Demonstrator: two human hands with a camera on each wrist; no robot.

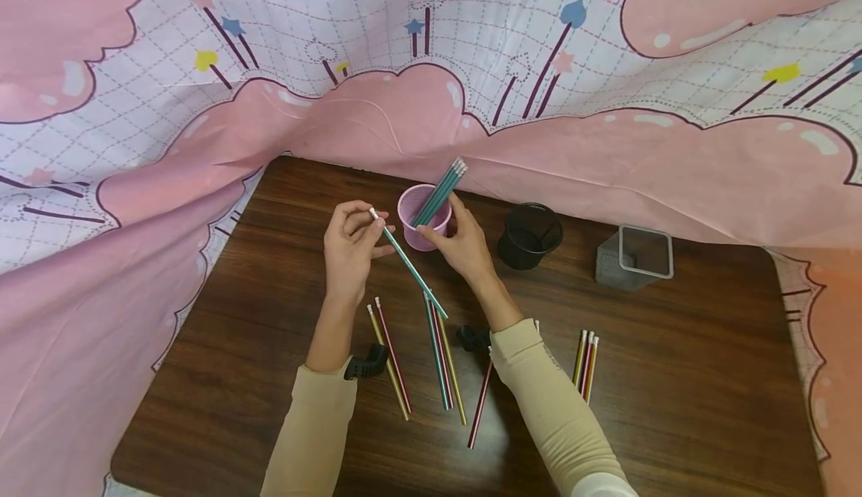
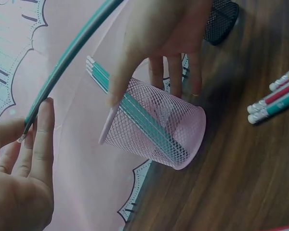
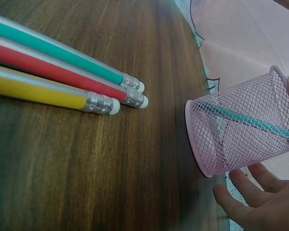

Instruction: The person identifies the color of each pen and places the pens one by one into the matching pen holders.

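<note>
A: Which hand bears the pencil, and how does its long axis run?

B: The left hand (image 1: 350, 239). Its thumb and fingers pinch a green pencil (image 1: 409, 265) near the eraser end; from that grasp the shaft slants rightward and back toward the body.

A: Where is the pink cup (image 1: 416, 244)?

B: Just to the right of the left hand's fingers, apart from them. The right hand (image 1: 468, 246) is the nearer: it grasps the cup, thumb at the rim. Whether every other finger touches the mesh cannot be told.

A: Which relation governs, in your judgement?

B: The crossing of two axes. Seen from the head, the held pencil passes on the body side of the cup, its free end directed away from the cup's mouth. Inside, a green bundle (image 1: 441, 194) leans away from the body, eraser ends up, beside the right hand's fingers. To bring pencil and bundle into line would probably require a turn of the left wrist.

A: And nearby?

B: A trio of pencils (image 3: 62, 68), green, red and yellow, lies on the body side of both hands; contact with the free end cannot be judged. A black cup (image 1: 518, 254) stands right of the right hand.
</note>
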